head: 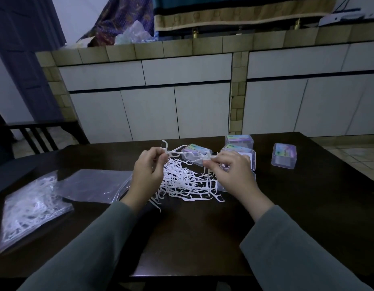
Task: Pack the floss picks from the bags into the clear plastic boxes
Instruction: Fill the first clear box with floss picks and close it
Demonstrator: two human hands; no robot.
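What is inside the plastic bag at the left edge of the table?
The bag holds many white floss picks, tangled together. Their number cannot be told; the wrinkled plastic blurs them.

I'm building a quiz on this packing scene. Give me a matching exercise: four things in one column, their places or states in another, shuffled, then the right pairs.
Things
1. full bag
2. flat bag
3. loose picks
4. lone box

Places or states
A. heaped on the table between the hands
B. far right, apart from the other boxes
C. empty, beside the left hand
D. far left, stuffed with picks

Pairs: 1-D, 2-C, 3-A, 4-B
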